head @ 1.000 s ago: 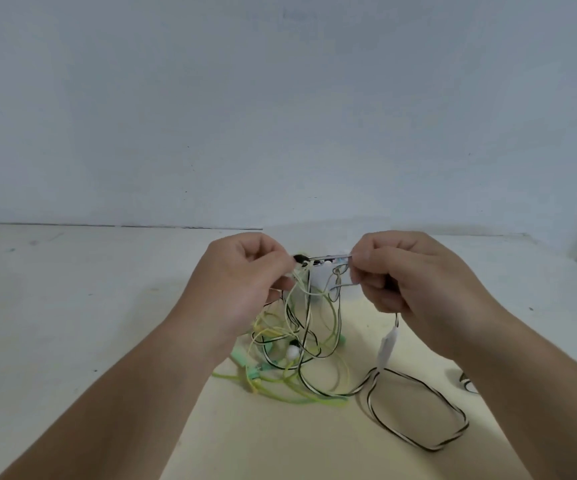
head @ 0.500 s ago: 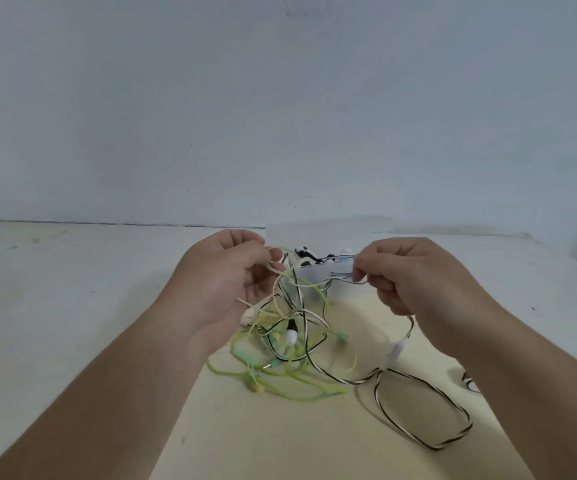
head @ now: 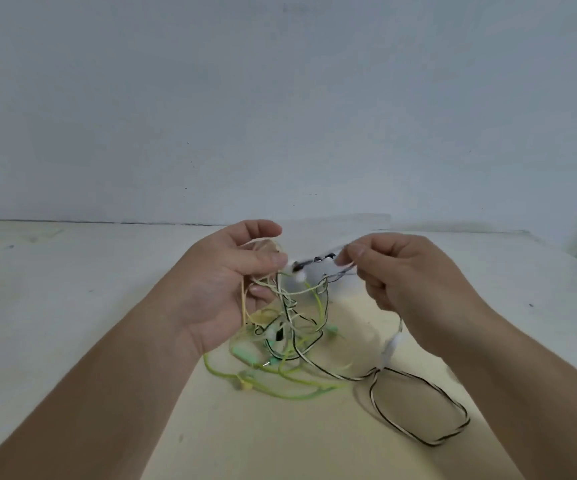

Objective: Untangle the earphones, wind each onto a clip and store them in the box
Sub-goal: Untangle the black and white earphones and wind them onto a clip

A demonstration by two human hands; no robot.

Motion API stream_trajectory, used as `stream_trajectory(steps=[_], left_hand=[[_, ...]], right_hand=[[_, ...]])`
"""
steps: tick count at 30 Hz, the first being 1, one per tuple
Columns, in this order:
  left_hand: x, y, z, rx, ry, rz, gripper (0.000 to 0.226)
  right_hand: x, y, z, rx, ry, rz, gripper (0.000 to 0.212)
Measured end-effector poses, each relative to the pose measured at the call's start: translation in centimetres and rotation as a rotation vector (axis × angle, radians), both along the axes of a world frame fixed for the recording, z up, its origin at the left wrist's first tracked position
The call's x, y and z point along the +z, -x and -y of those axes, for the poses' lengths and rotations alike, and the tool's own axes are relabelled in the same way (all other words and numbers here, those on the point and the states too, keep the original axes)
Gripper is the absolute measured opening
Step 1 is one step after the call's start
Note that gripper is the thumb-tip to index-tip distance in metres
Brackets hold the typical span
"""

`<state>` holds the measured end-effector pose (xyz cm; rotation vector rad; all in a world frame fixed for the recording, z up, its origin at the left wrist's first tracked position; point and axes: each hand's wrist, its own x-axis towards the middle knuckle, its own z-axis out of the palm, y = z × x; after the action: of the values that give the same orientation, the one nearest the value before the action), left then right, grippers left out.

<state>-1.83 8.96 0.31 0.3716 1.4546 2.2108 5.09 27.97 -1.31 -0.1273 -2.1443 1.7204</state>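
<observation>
I see a striped cord (head: 418, 407) looped on the table (head: 55, 289) nearest me; beyond it the green tangle (head: 280, 344) lies under both hands; my left hand (head: 224, 289) half-curled around yellow cord (head: 244, 299), my right hand (head: 401, 271) pinching the striped strand; hands apart

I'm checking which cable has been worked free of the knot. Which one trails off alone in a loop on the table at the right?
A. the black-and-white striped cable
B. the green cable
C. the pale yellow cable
A: the black-and-white striped cable lies in an open loop right of the tangle, while green and yellow strands stay bunched there.
</observation>
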Motion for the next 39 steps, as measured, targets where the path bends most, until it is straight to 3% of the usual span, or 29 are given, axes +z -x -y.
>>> stream_trajectory(steps=[4,7,12,15,20,21,23,25,27,31,36,39], left_hand=[[-0.6,1.4,0.1,0.279,0.122,0.084,0.025],[-1.2,2.5,0.8,0.445,0.334,-0.038,0.022],[-1.5,3.9,2.5,0.692,0.626,-0.328,0.024],[-1.8,4.4,3.4,0.708,0.848,-0.445,0.023],[-2.0,3.5,3.3,0.617,1.418,-0.734,0.005],[-1.9,3.1,3.0,0.687,1.407,-0.842,0.007],[-1.3,2.0,2.0,0.79,1.119,-1.056,0.003],[-0.5,0.4,0.8,0.643,0.766,-1.104,0.008],[-0.4,-1.2,-0.5,0.402,0.554,-1.053,0.012],[-1.0,-2.2,-1.4,0.283,0.497,-1.099,0.005],[-1.5,-1.3,-1.2,0.093,0.522,-0.799,0.032],[-1.8,-0.8,-1.2,0.099,0.634,-0.835,0.016]], right_hand=[[0.9,-0.3,-0.5,0.051,0.227,-0.115,0.028],[1.6,-0.6,-1.1,0.126,0.218,-0.103,0.014],[2.4,-1.1,-2.9,-0.065,0.349,-0.243,0.023],[2.8,-1.2,-3.5,-0.119,0.444,-0.302,0.026],[2.8,-1.1,-2.5,-0.001,0.451,-0.259,0.029],[2.8,-1.1,-2.2,0.027,0.43,-0.242,0.028],[2.7,-1.2,-1.7,0.089,0.415,-0.211,0.026],[2.6,-1.2,-1.3,0.152,0.432,-0.2,0.024],[2.6,-1.2,-1.0,0.194,0.454,-0.202,0.023],[2.8,-1.4,-0.7,0.253,0.489,-0.236,0.016],[3.2,-1.8,-0.6,0.348,0.569,-0.268,0.022],[3.4,-1.9,-0.7,0.368,0.597,-0.292,0.026]])
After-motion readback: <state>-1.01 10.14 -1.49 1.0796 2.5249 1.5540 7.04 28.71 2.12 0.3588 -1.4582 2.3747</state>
